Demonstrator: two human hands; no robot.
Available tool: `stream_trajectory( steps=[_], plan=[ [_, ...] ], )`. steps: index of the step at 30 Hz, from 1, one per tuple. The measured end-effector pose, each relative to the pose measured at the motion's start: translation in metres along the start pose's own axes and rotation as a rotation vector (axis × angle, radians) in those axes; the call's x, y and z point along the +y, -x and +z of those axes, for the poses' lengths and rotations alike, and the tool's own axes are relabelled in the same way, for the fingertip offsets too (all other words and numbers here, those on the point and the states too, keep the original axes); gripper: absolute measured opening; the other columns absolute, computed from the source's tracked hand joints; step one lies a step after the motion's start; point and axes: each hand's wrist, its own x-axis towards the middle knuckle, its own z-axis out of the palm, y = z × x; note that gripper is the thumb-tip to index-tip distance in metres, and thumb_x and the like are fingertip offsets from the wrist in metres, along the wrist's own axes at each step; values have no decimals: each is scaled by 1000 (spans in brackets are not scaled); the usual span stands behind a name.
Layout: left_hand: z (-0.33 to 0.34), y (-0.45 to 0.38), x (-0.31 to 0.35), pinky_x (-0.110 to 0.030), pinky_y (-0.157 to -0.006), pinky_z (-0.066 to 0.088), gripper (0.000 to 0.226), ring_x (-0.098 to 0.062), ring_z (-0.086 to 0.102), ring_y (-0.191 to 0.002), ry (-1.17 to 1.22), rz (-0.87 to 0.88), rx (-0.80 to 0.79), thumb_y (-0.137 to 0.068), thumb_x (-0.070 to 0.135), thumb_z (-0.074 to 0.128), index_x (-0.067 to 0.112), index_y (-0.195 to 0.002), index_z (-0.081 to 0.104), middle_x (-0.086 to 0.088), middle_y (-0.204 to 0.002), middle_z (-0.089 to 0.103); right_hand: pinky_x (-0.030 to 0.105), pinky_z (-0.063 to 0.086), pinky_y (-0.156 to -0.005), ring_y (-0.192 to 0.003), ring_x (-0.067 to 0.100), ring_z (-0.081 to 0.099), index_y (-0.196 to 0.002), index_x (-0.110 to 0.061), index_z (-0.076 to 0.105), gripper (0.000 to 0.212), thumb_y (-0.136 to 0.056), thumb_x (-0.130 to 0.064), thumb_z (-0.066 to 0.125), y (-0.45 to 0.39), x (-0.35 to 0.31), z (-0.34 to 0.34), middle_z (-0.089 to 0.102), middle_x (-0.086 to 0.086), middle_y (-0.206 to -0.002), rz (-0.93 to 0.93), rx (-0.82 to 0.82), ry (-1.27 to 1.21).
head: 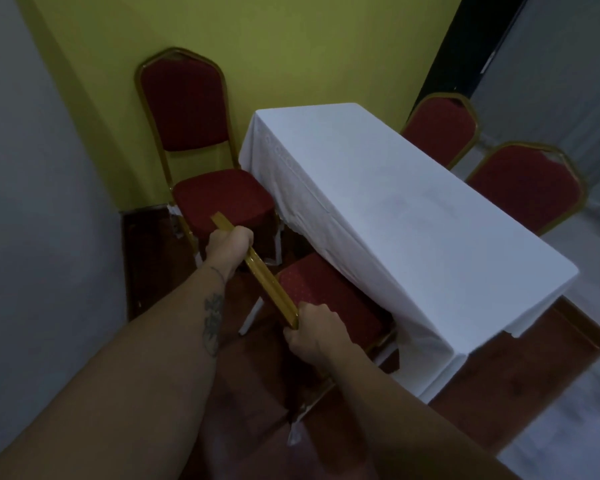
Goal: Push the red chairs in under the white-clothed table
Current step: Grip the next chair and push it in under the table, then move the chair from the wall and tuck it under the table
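Got both fists clamped on the near chair's gold top rail [271, 278], left hand [227, 245] up top, right hand [310, 329] lower. Its red seat [326, 299] pokes under the white tablecloth [395, 216]. Another red chair [201, 150] stands just past my left fist.

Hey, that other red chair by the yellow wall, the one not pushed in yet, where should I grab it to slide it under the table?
Grip the gold top rail of the far chair's backrest with both hands, standing behind it on the wall side. Its seat already faces the white-clothed table, so pushing from behind should send it straight in, as both hands do on the near chair's rail.
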Motion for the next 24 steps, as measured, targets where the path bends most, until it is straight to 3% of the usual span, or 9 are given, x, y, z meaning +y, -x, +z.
stream_trajectory(
  steps=[6,10,15,19,24],
  plan=[
    [20,-34,20,-34,-65,44,30,-31,62,-78,-24,1,-21,-55,21,57,9,-83,62,-9,-85,64,41,54,-84,-106,35,65,-118,-14,60,39,-94,-44,63,-37,7,-12,65,11,-117,22,-5,2],
    [26,-42,29,-33,-62,42,14,-29,62,-75,-36,28,-18,-65,22,57,13,-76,61,-7,-82,65,39,54,-83,-104,32,65,-117,-15,60,35,-95,-42,63,-54,5,-15,64,9,-114,28,-20,-14],
    [39,-53,34,-34,-67,42,16,-24,59,-73,-44,70,110,-76,24,59,12,-82,67,-5,-87,65,39,56,-79,-93,30,67,-106,-18,62,25,-92,-39,64,-66,6,-21,66,6,-104,51,0,-27],
    [48,-53,39,-33,-69,43,13,-20,54,-65,-173,124,159,-80,25,59,15,-72,62,-1,-78,58,42,58,-79,-89,28,67,-108,-19,62,27,-91,-40,65,-69,8,-27,65,5,-100,84,9,-32],
    [40,-53,34,-35,-75,46,26,-28,57,-80,-334,172,82,-87,39,52,17,-76,60,-5,-88,61,39,52,-80,-95,29,64,-112,-23,60,42,-83,-52,68,-61,0,-38,63,4,-106,48,13,-18]
  ],
)
